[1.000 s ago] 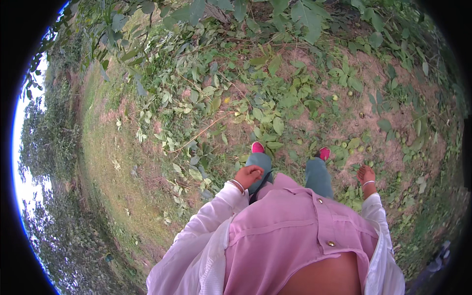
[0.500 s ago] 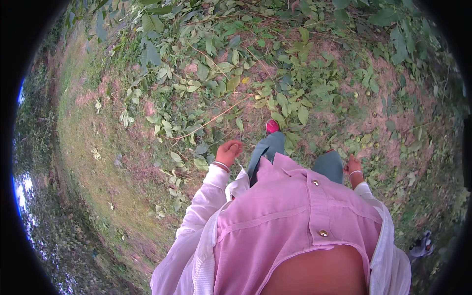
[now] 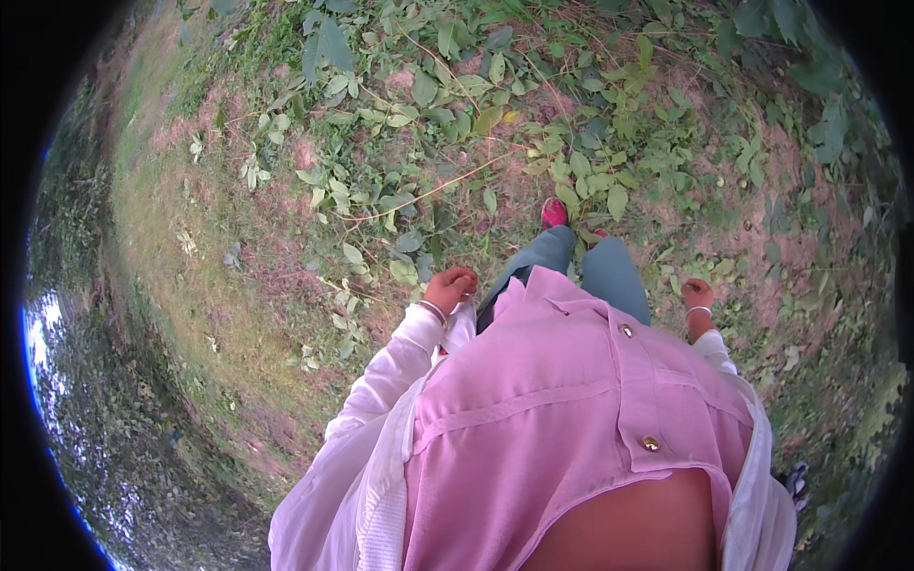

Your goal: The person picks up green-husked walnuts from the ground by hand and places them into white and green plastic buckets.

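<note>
My left hand point(image 3: 450, 287) hangs beside my left thigh with its fingers curled in. Nothing shows in it, and a bangle circles its wrist. Close to it hangs the loose white edge of my open overshirt point(image 3: 462, 326). Out to the right of my legs, my right hand point(image 3: 698, 293) is also curled closed, with a pale bangle point(image 3: 699, 310) at the wrist. No object is visible in that hand either. Neither hand touches a plant. Below, my grey-green trousers point(image 3: 614, 281) and a red shoe point(image 3: 554, 213) are on leafy ground.
Cut leafy branches point(image 3: 571, 167) lie across the ground ahead, including a thin bare orange-brown stem point(image 3: 433, 190). Grass point(image 3: 190, 285) stretches along the left. Dark leaves point(image 3: 828, 124) hang at the upper right. Small round green fruits seem scattered among leaves at right.
The ground and branches have shifted right in view. My right leg has come forward beside the left, its shoe partly showing. Both hands have swung slightly and stay curled.
</note>
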